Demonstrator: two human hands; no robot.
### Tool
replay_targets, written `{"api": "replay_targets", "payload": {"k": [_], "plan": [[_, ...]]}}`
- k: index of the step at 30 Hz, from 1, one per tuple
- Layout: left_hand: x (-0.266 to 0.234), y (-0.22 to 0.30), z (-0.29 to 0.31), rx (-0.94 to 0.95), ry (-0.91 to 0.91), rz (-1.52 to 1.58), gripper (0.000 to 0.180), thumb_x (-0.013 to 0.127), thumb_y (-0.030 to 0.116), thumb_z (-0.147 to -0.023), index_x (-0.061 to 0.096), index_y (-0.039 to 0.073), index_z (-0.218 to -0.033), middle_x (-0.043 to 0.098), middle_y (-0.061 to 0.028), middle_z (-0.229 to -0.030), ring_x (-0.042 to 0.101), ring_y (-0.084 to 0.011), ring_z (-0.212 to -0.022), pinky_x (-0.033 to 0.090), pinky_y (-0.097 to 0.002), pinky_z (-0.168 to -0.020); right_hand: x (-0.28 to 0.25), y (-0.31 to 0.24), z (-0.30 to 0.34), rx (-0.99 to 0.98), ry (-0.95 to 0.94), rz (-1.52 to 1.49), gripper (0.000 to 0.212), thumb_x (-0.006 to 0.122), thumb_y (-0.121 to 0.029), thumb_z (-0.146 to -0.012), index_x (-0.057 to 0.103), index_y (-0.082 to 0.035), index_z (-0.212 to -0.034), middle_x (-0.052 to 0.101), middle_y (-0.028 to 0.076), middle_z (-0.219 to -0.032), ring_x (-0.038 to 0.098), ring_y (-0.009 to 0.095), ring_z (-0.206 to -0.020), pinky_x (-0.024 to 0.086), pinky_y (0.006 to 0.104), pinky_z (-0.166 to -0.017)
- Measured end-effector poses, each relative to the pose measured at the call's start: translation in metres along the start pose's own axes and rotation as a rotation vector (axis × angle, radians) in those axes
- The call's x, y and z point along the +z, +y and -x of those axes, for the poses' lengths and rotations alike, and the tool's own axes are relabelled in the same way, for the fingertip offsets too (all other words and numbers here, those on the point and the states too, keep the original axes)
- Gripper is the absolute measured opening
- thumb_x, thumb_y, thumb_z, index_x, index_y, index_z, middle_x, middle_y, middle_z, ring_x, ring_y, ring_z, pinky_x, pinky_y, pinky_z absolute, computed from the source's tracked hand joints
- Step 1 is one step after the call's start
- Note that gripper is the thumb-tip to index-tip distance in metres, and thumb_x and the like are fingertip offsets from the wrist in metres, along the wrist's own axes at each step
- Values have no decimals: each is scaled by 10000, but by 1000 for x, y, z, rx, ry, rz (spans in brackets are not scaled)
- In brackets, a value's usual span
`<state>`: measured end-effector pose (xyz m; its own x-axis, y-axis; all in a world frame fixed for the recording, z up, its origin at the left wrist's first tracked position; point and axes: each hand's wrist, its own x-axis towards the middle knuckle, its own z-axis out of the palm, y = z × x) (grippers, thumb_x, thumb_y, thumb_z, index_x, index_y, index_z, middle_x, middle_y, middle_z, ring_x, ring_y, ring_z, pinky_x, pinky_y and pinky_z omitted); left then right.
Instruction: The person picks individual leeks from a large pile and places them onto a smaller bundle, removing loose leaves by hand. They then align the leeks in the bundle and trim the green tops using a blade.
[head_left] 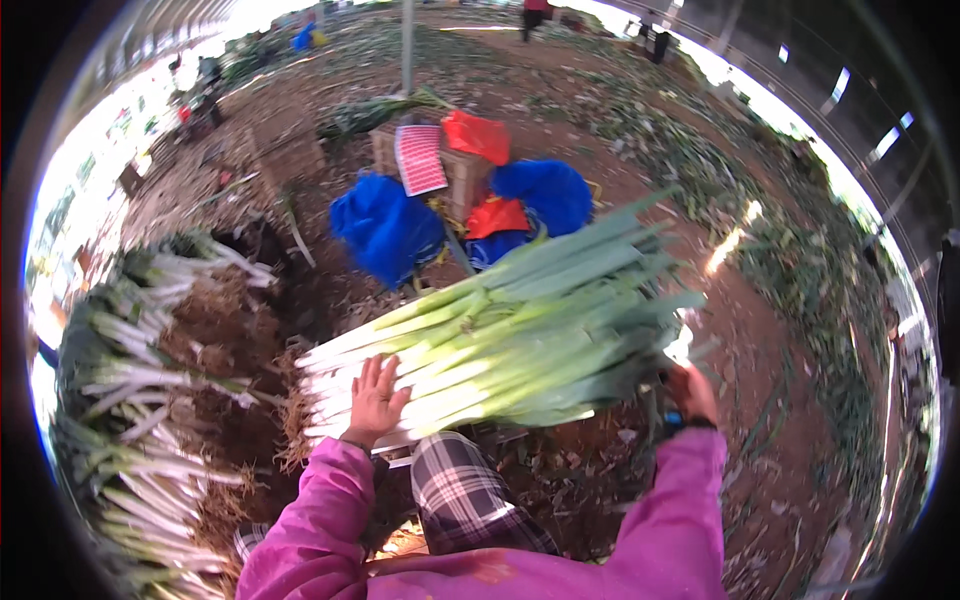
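A large bundle of long green onions (480, 340) lies slantwise in front of me, with white stalks and roots to the left and green leaves to the right. My left hand (376, 402) rests with fingers spread on the white stalks, near the roots. Beside the leafy end, my right hand (693, 393) is curled. A bright glare and the leaves hide what its fingers hold. Below the bundle shows my plaid-covered knee (470, 490).
More green onions (150, 400) are heaped along the left, roots inward. Ahead stands a wooden crate (465, 180) with a red-patterned sheet (420, 160), a red bag (476, 137) and blue bags (385, 228) around it. Leaf scraps (790, 230) litter the ground at right. A pole (407, 50) rises behind.
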<state>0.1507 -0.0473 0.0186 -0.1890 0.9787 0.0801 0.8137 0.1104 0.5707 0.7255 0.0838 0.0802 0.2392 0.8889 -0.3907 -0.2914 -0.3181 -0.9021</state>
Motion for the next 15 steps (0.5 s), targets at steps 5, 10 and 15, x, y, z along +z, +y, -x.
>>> {"api": "replay_targets", "payload": {"k": [5,10,15], "plan": [[-15,-3,7,23,90,-108,620,576,480,-879,445,190,-1412,363,-161,-1467,307,-379,-1380,259,-638,-1053,80,-27,49,-1006,405,551,215,580,-161,-940,615,-2,-800,593,30,-741,560,122,-719,440,294,-652],[-8,5,5,140,191,-155,568,586,444,-880,483,152,-1356,431,-145,-1389,416,-329,-1277,356,-574,-955,313,14,139,-1620,-442,1054,190,665,-122,-816,667,-76,-1001,633,96,-935,588,298,-943,441,433,-874],[-26,0,2,146,128,-36,564,593,432,-869,503,102,-1317,455,-147,-1383,444,-333,-1265,405,-500,-949,340,68,91,-1550,-612,1327,264,710,-176,-774,695,-124,-1032,645,66,-994,561,291,-1033,418,454,-924]]}}
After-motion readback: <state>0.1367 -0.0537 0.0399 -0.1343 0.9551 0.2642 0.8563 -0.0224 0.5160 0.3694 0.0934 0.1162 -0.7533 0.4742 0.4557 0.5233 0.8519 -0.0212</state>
